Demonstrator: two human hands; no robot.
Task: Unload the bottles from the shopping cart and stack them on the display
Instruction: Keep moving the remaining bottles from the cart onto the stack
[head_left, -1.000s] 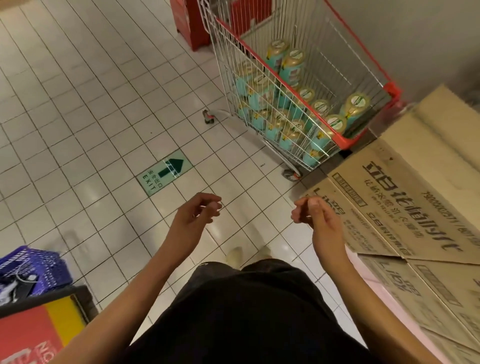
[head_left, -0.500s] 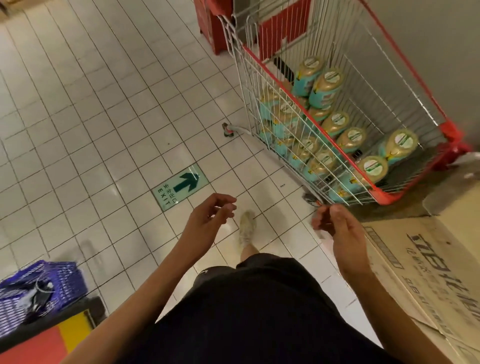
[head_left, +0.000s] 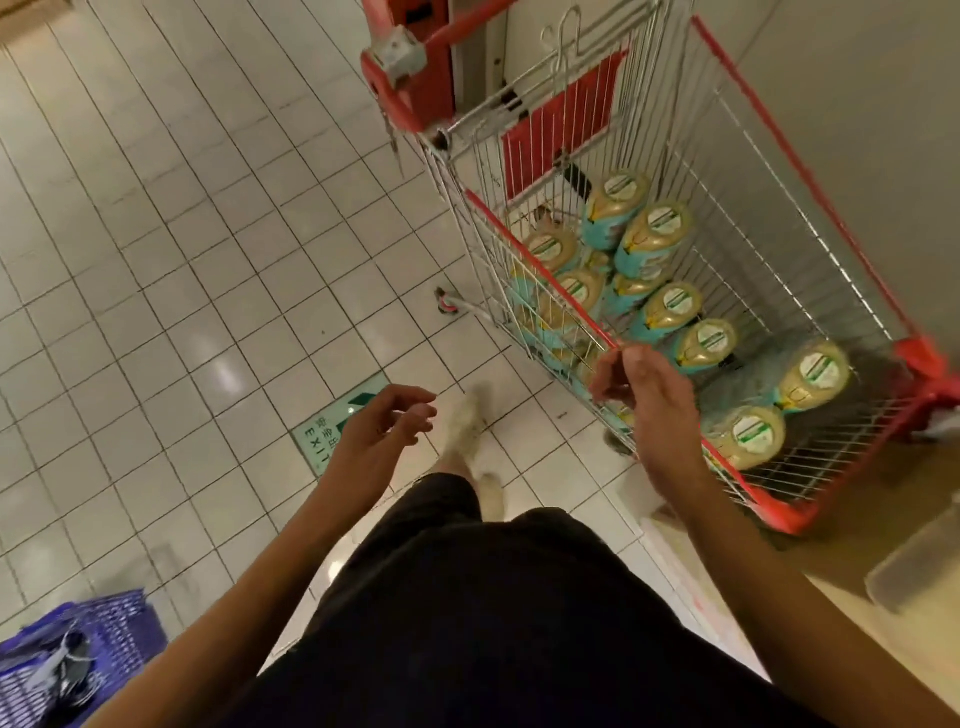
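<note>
A wire shopping cart (head_left: 810, 291) with red trim stands at the upper right against a grey wall. Several bottles (head_left: 670, 306) with teal labels and white-green caps lie piled in its basket. My right hand (head_left: 639, 395) hovers at the cart's near red rail, fingers loosely curled, holding nothing. Over the tiled floor, left of the cart, my left hand (head_left: 387, 431) hangs empty with relaxed, slightly bent fingers.
A green EXIT floor sticker (head_left: 319, 434) lies under my left hand. At the bottom left sits a purple plastic basket (head_left: 93, 649). A cardboard surface (head_left: 883, 582) fills the lower right corner. My feet are on the white tiles.
I have stepped closer to the cart, which now looms larger. My right hand has risen to the cart's near rail. The cardboard boxes have slid out to the right edge.
</note>
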